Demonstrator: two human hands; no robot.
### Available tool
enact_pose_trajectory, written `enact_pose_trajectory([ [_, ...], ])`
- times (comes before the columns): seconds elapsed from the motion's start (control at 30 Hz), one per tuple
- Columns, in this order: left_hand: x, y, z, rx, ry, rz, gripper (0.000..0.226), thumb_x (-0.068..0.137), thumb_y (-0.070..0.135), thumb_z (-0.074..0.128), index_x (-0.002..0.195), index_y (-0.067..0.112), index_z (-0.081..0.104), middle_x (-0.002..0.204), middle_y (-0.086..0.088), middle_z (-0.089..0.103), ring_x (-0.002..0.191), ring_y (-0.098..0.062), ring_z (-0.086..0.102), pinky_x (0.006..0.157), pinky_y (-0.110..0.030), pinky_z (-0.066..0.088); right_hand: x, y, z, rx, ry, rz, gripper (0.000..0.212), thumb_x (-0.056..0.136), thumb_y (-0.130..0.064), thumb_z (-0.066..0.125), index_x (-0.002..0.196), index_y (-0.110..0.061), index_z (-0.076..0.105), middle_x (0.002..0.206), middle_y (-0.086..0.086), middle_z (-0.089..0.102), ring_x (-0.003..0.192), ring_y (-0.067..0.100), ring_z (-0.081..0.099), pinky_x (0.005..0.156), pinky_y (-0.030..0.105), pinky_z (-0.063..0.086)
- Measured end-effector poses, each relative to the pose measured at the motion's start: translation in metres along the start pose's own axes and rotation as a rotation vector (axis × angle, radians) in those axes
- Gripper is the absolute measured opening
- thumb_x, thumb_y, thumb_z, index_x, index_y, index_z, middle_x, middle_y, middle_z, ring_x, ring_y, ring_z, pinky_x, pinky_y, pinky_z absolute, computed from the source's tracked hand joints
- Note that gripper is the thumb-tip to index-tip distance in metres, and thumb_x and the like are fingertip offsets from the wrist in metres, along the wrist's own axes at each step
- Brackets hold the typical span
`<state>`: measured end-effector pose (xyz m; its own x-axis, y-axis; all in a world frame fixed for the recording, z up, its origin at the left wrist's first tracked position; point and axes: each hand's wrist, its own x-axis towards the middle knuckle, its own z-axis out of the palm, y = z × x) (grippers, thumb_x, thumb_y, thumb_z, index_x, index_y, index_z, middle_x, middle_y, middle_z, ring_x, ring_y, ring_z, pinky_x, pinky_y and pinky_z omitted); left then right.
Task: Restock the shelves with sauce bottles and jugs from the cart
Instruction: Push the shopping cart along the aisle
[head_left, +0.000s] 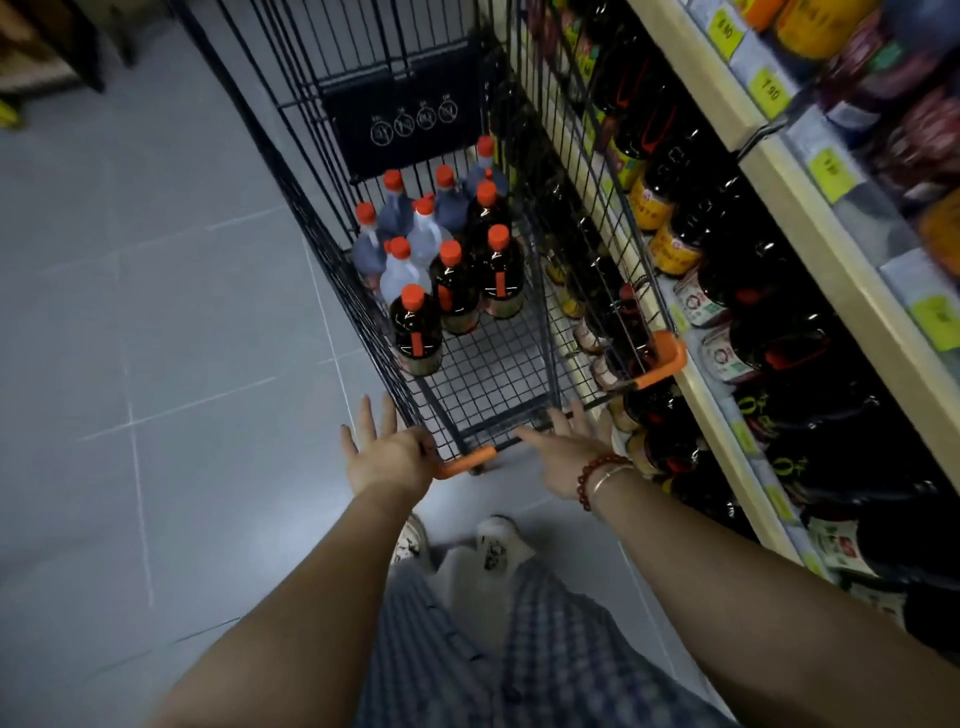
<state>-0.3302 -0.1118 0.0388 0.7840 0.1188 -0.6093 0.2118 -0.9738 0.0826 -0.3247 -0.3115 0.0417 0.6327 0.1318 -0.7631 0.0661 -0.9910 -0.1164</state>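
ten orange-capped bottles (450, 254) stand bunched at the far end of the cart (498, 364), in the middle of the frame. four are dark sauce bottles (454, 296) on the near and right side of the bunch, with pale jugs (400, 275) behind and to the left. none is on the shelves (810, 244) yet; these run down the right of the frame and look well filled with dark bottles. both arms reach toward the cart handle (462, 461) at lower centre. the left grip (387, 457) is open, fingers spread, its palm at the handle's orange end. the right grip (566, 449) is open too, fingers straight over the black bar. whether either presses on the handle i cannot tell.

the likeliest trouble is the cart itself. with nothing curled round the handle it is free to roll or swing. its right side sits just beside the shelf edge, near the front row of stocked bottles (660, 441), so a shove from flat palms could drive it into them. the bottles in the cart stand loose, with bare wire floor between them and the handle, so a sudden push or stop could topple them. they also sit well away from the hands, so fetching one means a long lean over the handle with a heavy bottle held awkwardly. the beaded bracelet (597, 473) could snag the wire.
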Motion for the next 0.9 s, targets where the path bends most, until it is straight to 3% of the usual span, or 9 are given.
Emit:
enact_pose_trajectory([
  [0.13,-0.033,0.014,0.007,-0.002,-0.065,0.007,0.041,0.084,0.059,0.048,0.119,0.04,0.057,0.16,-0.005,-0.01,0.144,-0.031,-0.022,0.118,-0.054,-0.004,-0.017,0.014,0.031,0.033,0.031,0.006,0.075,0.085,-0.004,0.042,0.143,-0.042,0.014,0.158,0.004,-0.004,0.143,0.032,-0.021,0.115,0.059,-0.002],
  [0.27,-0.061,0.018,0.025,-0.038,-0.083,0.006,0.035,0.085,0.057,0.049,0.113,0.04,0.06,0.16,-0.005,-0.008,0.144,-0.03,-0.022,0.117,-0.053,-0.005,-0.04,0.028,0.051,0.084,0.007,0.012,0.072,0.086,-0.011,0.045,0.146,-0.035,0.013,0.158,-0.002,0.001,0.145,0.027,-0.016,0.115,0.056,0.012],
  [0.4,-0.084,0.01,0.053,-0.056,-0.046,0.04,0.025,0.09,0.046,0.048,0.113,0.043,0.058,0.158,-0.002,-0.012,0.144,-0.03,-0.023,0.117,-0.054,-0.004,-0.066,0.031,0.075,0.086,-0.005,0.035,0.072,0.087,-0.013,0.046,0.147,-0.033,0.011,0.158,-0.004,0.002,0.145,0.024,-0.014,0.117,0.054,0.008],
  [0.57,-0.116,-0.001,0.08,-0.034,0.006,0.091,0.026,0.094,0.038,0.043,0.118,0.041,0.054,0.158,-0.006,-0.016,0.143,-0.031,-0.025,0.117,-0.054,-0.006,-0.097,0.02,0.108,0.176,0.034,0.075,0.075,0.086,-0.001,0.04,0.147,-0.035,0.011,0.158,-0.005,-0.007,0.146,0.023,-0.01,0.117,0.053,0.005],
  [0.67,-0.12,-0.005,0.089,0.056,0.083,0.161,0.021,0.095,0.03,0.046,0.114,0.035,0.054,0.158,-0.006,-0.019,0.142,-0.032,-0.026,0.116,-0.056,-0.005,-0.108,0.023,0.115,0.108,0.027,0.105,0.069,0.085,-0.004,0.04,0.145,-0.032,0.021,0.159,-0.003,-0.009,0.146,0.025,-0.003,0.117,0.053,0.004],
  [0.8,-0.123,0.001,0.096,0.173,0.046,0.249,0.032,0.094,0.044,0.043,0.123,0.032,0.049,0.16,0.0,-0.001,0.144,-0.03,-0.021,0.114,-0.056,-0.01,-0.119,0.041,0.115,-0.016,0.083,0.164,0.075,0.082,-0.004,0.044,0.145,-0.032,0.016,0.158,-0.002,-0.01,0.146,0.027,-0.007,0.114,0.056,0.002],
  [0.9,-0.126,0.008,0.101,0.192,0.043,0.263,0.037,0.094,0.032,0.046,0.132,0.031,0.043,0.16,0.001,0.01,0.147,-0.027,-0.013,0.116,-0.055,-0.006,-0.109,0.044,0.104,0.042,0.157,0.102,0.082,0.08,0.0,0.044,0.147,-0.032,0.009,0.158,-0.002,-0.011,0.146,0.025,-0.011,0.115,0.054,0.002],
])
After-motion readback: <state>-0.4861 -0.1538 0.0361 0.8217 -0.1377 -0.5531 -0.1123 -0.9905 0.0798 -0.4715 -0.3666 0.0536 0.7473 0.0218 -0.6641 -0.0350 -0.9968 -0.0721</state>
